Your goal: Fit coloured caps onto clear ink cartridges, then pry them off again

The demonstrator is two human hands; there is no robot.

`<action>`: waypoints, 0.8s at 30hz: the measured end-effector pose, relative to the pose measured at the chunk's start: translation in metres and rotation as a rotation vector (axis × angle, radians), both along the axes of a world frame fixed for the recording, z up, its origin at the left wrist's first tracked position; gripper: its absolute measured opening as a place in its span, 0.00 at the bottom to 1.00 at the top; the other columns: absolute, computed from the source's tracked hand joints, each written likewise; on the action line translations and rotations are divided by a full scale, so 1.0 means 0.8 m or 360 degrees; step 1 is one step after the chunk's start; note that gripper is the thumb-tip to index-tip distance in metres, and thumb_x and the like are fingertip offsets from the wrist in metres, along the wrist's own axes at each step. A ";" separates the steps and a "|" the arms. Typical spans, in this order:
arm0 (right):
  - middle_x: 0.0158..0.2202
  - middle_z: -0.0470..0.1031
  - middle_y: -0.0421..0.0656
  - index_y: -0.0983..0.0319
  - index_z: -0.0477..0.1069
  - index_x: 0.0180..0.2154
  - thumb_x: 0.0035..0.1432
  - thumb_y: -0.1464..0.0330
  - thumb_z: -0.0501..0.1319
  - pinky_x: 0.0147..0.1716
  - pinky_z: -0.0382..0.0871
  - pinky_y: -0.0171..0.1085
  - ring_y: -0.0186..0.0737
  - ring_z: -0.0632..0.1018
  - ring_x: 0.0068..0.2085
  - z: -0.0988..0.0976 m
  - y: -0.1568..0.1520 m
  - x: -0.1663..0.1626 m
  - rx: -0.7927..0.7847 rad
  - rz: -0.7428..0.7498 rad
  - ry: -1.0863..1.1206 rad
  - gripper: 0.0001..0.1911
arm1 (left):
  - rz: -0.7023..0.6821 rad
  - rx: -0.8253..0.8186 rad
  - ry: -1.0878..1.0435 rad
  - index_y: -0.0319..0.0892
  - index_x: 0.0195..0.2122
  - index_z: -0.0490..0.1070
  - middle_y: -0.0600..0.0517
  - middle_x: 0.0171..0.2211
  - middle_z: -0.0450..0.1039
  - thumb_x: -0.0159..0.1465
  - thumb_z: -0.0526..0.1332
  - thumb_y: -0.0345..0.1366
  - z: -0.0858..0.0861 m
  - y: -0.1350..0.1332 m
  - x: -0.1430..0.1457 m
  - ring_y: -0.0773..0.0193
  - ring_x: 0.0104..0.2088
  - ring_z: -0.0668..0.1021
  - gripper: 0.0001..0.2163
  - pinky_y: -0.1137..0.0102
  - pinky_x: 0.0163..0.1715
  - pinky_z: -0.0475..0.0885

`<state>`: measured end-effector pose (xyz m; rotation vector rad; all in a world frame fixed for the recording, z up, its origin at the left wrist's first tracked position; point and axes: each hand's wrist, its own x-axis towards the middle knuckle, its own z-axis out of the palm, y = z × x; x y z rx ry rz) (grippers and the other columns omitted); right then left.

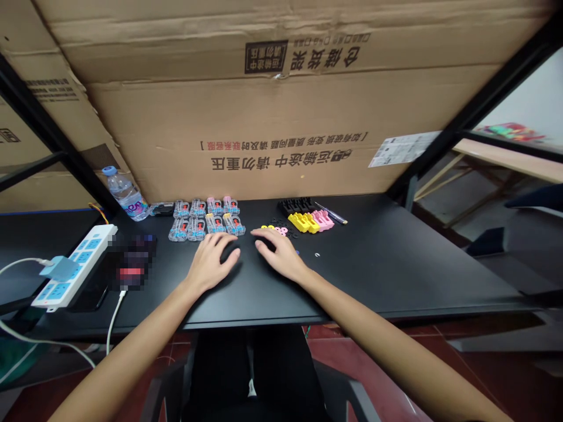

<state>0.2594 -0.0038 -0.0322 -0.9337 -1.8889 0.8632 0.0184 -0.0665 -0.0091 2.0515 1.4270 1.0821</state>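
Note:
My left hand (211, 261) lies palm down on the black table (396, 264), fingers stretched out toward a row of small clear plastic parts (204, 220) with blue, red, pink and yellow pieces. My right hand (279, 252) also rests flat, fingers extended, just short of small yellow and pink rings (273, 229). Neither hand holds anything that I can see. Behind the rings sit yellow parts (301, 222), pink parts (322, 219) and black parts (295, 205).
A big cardboard box (272, 105) stands upright along the table's back. A water bottle (125, 195) stands at the back left. A white power strip (73, 266) with a plugged charger lies at left. A screwdriver (332, 213) lies by the pink parts.

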 end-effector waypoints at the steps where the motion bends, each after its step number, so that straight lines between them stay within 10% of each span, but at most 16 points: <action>1: 0.61 0.81 0.50 0.55 0.78 0.58 0.73 0.55 0.57 0.67 0.70 0.59 0.54 0.80 0.62 0.002 0.004 0.001 -0.0184 0.0026 0.0246 0.20 | -0.0061 -0.0071 -0.0332 0.50 0.58 0.78 0.45 0.60 0.78 0.74 0.59 0.53 0.004 0.003 0.000 0.45 0.62 0.76 0.19 0.47 0.66 0.69; 9: 0.65 0.78 0.51 0.54 0.72 0.61 0.68 0.40 0.51 0.73 0.63 0.59 0.51 0.74 0.70 0.016 0.025 0.017 -0.1201 0.0184 0.1617 0.34 | -0.0024 -0.0628 -0.2438 0.52 0.67 0.72 0.47 0.69 0.73 0.73 0.50 0.64 0.022 0.027 -0.015 0.52 0.72 0.71 0.31 0.55 0.70 0.69; 24: 0.64 0.77 0.53 0.56 0.64 0.69 0.72 0.44 0.49 0.66 0.73 0.56 0.49 0.76 0.69 0.027 0.021 0.018 -0.1447 0.0151 0.1982 0.35 | 0.0064 -0.0607 -0.2761 0.48 0.69 0.71 0.43 0.70 0.72 0.73 0.50 0.64 0.017 0.031 -0.023 0.51 0.71 0.72 0.33 0.57 0.69 0.70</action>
